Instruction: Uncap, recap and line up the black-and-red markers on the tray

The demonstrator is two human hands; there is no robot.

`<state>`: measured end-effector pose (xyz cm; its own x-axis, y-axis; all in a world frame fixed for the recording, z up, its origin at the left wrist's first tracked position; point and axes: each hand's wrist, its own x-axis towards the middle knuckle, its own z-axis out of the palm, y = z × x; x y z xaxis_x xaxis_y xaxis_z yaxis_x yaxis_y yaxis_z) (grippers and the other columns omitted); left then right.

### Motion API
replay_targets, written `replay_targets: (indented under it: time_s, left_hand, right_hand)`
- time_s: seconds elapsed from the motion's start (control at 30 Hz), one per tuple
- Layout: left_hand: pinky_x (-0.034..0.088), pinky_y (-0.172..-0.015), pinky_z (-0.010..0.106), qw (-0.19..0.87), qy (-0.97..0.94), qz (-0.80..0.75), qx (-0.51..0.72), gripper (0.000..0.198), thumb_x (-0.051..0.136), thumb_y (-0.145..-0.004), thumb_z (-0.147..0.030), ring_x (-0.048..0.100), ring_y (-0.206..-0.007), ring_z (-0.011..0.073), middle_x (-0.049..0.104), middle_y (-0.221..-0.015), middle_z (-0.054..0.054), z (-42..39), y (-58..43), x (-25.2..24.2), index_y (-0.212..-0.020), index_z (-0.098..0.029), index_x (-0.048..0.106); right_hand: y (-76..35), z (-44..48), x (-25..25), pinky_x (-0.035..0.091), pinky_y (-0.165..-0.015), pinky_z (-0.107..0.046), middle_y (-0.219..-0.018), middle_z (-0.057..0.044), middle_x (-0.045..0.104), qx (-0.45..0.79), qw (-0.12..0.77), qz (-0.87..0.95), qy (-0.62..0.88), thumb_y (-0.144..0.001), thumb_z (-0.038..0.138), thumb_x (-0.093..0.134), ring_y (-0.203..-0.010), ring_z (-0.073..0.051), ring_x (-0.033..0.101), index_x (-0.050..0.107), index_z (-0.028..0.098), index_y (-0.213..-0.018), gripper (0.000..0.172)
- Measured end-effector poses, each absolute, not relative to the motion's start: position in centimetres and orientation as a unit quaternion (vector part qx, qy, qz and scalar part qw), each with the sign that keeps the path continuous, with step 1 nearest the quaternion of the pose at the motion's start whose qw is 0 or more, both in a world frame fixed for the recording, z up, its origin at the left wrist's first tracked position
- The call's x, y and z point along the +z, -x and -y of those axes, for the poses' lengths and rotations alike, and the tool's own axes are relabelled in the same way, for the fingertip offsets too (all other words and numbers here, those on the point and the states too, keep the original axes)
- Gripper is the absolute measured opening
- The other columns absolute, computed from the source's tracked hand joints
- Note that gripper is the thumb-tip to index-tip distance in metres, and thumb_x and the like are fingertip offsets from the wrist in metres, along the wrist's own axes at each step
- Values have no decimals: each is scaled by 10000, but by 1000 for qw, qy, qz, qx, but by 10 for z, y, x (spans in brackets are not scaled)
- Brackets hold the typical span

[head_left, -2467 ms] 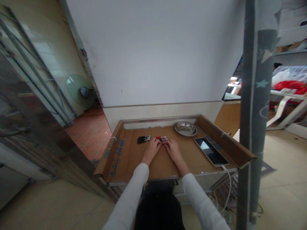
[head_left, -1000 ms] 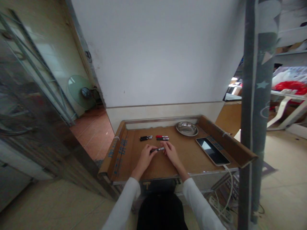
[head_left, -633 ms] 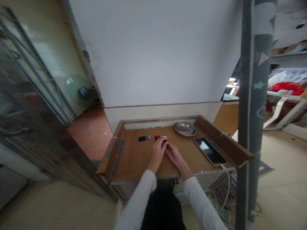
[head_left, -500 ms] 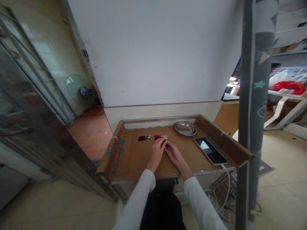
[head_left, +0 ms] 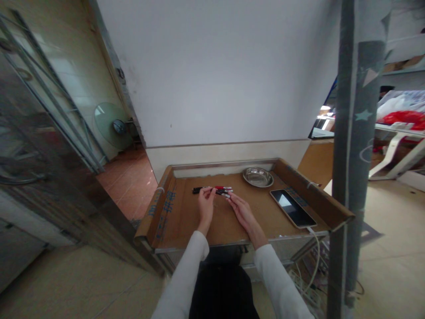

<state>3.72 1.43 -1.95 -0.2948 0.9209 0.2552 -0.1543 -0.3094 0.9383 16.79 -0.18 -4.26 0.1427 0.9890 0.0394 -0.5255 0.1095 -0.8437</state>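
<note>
A slim black stick-shaped piece with a silver end [head_left: 222, 193], perhaps a pen, spans my two hands low over the cardboard. Its left part is pinched in the fingertips of my left hand [head_left: 206, 205]. At the silver end, the fingers of my right hand [head_left: 242, 212] close from the right side. Just behind lies a similar red piece with a silver end [head_left: 224, 188]. A black piece [head_left: 196, 190] rests to the left, partly covered by my left fingers. The exact kind of these pieces is too small to make out.
Cardboard [head_left: 186, 221] lines the small table, with raised sides left and right. A round metal dish [head_left: 258, 177] stands at the back right. Nearer lies a phone [head_left: 292, 208] with a white cable [head_left: 316, 257] hanging down. A grey post [head_left: 348, 177] stands at the right.
My hands were close together around a piece that was mostly hidden. They have drawn apart, the left one leftward, and the black piece now shows between them.
</note>
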Motion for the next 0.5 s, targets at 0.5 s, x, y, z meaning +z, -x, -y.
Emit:
replay_targets:
  time_s: [0.5]
  left_hand:
    - [460,-809,319,256,-730,-477,418,120,579,-765,-128,583,-812,166,643,-830,28,-9,-30,-35,-851,-187,639]
  right_hand:
    - [-181,-4,-44,519,-794,-378,-899,-86,703,343,682,441,472,-674,487,656,-786,-199,651,669,169,-872,375]
